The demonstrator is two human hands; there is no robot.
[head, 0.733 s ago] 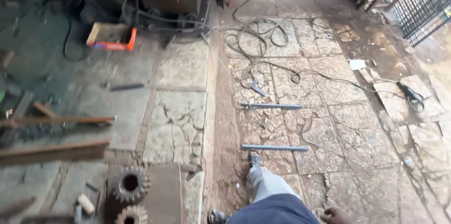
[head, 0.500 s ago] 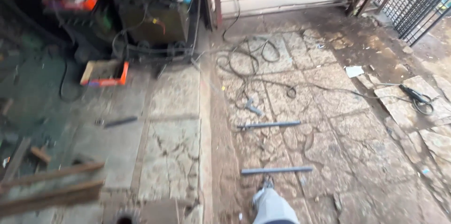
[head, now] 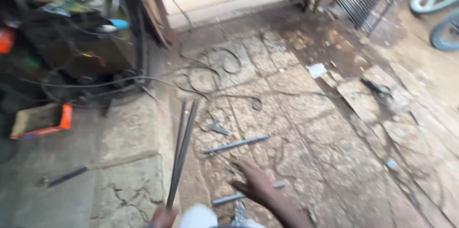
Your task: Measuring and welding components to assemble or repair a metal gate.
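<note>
Clearly, the left hand (head: 163, 217) is clamped on two long, thin, dark metal rods (head: 181, 154) pointing away over the stone floor (head: 306, 127); the right hand (head: 256, 182) reaches out, fingers apart, above a grey bar (head: 236, 144).

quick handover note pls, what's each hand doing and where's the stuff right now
Left hand: closed around the lower end of two long thin dark metal rods, which point up and away.
Right hand: open, fingers spread, reaching over the cracked stone floor above the nearer short grey metal bar; the view is too blurred to tell whether it touches.
A second short grey metal bar lies further out, near black cables.
Done: the rods are in hand. Left: both bars lie on the floor.
</note>
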